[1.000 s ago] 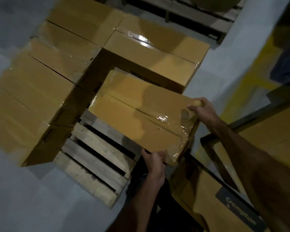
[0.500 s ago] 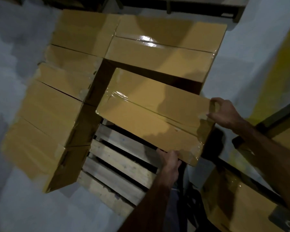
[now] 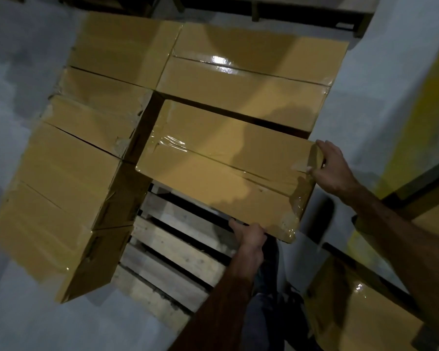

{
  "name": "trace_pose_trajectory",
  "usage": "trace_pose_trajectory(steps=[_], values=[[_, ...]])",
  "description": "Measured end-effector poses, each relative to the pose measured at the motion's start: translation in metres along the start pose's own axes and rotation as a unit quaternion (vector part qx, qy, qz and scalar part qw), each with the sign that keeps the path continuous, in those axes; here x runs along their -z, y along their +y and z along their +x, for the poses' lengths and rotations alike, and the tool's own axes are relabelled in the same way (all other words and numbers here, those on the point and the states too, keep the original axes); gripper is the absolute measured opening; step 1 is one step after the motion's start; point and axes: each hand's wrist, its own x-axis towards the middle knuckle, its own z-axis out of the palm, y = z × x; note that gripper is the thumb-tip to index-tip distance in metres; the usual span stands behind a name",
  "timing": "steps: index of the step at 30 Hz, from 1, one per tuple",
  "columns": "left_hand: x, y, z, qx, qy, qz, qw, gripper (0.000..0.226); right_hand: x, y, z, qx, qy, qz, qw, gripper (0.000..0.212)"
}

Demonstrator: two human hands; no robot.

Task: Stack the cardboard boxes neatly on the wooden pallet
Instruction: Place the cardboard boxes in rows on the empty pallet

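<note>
I hold a long taped cardboard box (image 3: 221,171) over the open part of the wooden pallet (image 3: 173,249). My left hand (image 3: 249,236) grips its near long edge from below. My right hand (image 3: 332,165) grips its right end, fingers curled over the top corner. The box lies roughly level, parallel to the stacked box (image 3: 249,77) at the back and close in front of it. More stacked boxes (image 3: 69,178) fill the pallet's left side in a row.
Bare pallet slats show below the held box. Another taped box (image 3: 360,315) sits at the lower right on a dark metal frame (image 3: 380,277). A second pallet (image 3: 264,8) lies at the top. Grey floor surrounds the pallet; a yellow stripe (image 3: 421,102) runs at right.
The held box has moved away from me toward the back box and turned more parallel to it. Both hands keep the same grips.
</note>
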Motion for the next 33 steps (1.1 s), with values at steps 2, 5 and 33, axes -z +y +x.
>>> trace_pose_trajectory(steps=[2, 5, 33], values=[[0.003, 0.005, 0.0, 0.003, -0.003, -0.005, 1.0, 0.091, -0.003, -0.003, 0.002, 0.01, 0.007, 0.008, 1.0, 0.088], [0.007, 0.012, 0.002, 0.001, -0.005, -0.002, 1.0, 0.097, -0.01, -0.007, 0.005, 0.005, 0.015, 0.065, 0.998, 0.094], [0.023, 0.048, 0.025, -0.024, 0.022, -0.023, 0.999, 0.097, -0.036, -0.03, 0.007, -0.006, -0.017, 0.08, 0.997, 0.053]])
